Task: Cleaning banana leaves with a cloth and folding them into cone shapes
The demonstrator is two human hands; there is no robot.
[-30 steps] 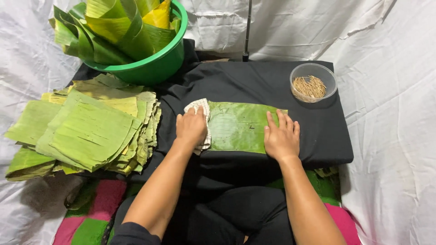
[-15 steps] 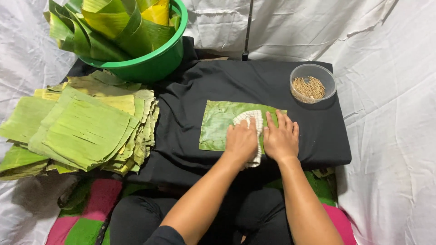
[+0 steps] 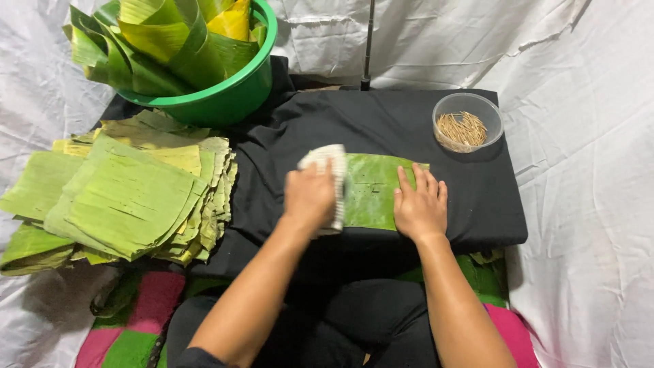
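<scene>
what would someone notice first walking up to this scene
Most likely the two hands at centre: the left hand presses a pale cloth on a green leaf piece while the right hand lies flat on it. A thick stack of cut leaves sits left, below a green tub of rolled leaves.

two hands [image 3: 310, 197], one cloth [image 3: 328, 158], one flat leaf [image 3: 371, 191] on the table, one leaf stack [image 3: 129, 197], one green basin [image 3: 231, 95], one clear bowl [image 3: 468, 123] of sticks
</scene>
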